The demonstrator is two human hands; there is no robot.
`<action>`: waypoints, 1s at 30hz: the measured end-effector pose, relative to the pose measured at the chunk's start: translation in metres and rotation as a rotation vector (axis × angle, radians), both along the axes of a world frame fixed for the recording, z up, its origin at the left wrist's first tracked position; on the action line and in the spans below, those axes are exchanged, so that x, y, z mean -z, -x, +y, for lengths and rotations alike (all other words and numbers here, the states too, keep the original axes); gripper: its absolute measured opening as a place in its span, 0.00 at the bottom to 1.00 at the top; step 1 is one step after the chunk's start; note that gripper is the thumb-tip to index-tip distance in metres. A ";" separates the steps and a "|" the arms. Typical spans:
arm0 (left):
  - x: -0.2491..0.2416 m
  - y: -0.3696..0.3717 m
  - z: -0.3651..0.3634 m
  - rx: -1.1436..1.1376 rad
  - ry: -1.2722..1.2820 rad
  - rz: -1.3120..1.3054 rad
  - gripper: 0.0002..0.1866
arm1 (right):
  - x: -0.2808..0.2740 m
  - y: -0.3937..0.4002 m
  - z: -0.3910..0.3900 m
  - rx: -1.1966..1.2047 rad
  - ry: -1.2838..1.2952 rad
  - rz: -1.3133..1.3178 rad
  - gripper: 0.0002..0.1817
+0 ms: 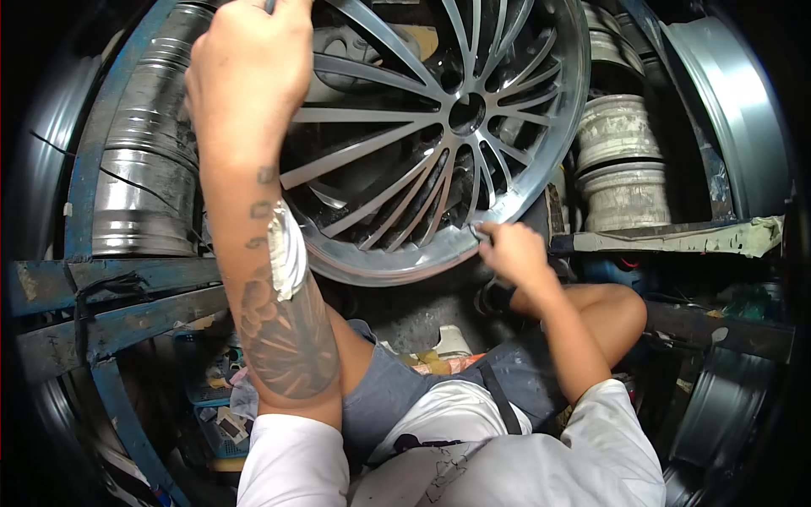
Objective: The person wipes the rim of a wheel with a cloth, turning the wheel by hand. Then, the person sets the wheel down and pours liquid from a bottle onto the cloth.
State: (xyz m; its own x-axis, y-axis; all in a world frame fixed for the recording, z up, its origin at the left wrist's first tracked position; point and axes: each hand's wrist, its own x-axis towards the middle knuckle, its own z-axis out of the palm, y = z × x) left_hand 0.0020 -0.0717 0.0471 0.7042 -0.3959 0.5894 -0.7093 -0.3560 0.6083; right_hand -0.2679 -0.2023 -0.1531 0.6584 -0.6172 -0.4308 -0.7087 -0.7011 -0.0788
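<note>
1. Left hand [253,59]: reaching forward on an extended, tattooed arm, knuckles facing up; its fingers are curling at the picture's top edge, partly cropped, so whether they are grasping anything cannot be told.
2. Right hand [515,255]: reaching in on a bent elbow; pinching a small dark piece [482,236] against the near edge of the wheel.
3. Multi-spoke alloy wheel [447,121]: lying in front of the person, upper middle of the view, its open centre hole showing.
4. Markings: character-like tattoos are running down the left forearm, too unclear for sure reading; a thin line drawing is showing on the white shirt [524,473].
5. Edges and room: metal rims [144,203] are lining the left side within a blue frame [84,194]; stacked pale rims [623,190] are standing close beyond the wheel's right edge. Dark floor [410,317] is showing between the wheel and the person's legs.
</note>
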 end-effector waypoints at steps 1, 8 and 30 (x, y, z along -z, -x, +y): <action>0.002 -0.009 -0.004 -0.046 -0.061 0.086 0.20 | -0.004 0.001 -0.015 0.078 -0.047 -0.029 0.20; 0.017 -0.018 -0.008 0.044 0.079 0.025 0.22 | 0.008 0.002 -0.016 0.017 0.030 -0.037 0.19; 0.030 -0.034 -0.004 0.022 -0.027 -0.294 0.19 | -0.003 -0.003 -0.016 -0.023 0.055 0.011 0.19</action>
State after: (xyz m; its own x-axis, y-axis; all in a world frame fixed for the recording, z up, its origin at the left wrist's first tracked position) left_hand 0.0363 -0.0755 0.0175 0.4964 -0.4269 0.7559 -0.8612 -0.3520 0.3667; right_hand -0.2648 -0.2184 -0.1500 0.6686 -0.6246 -0.4035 -0.6926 -0.7206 -0.0321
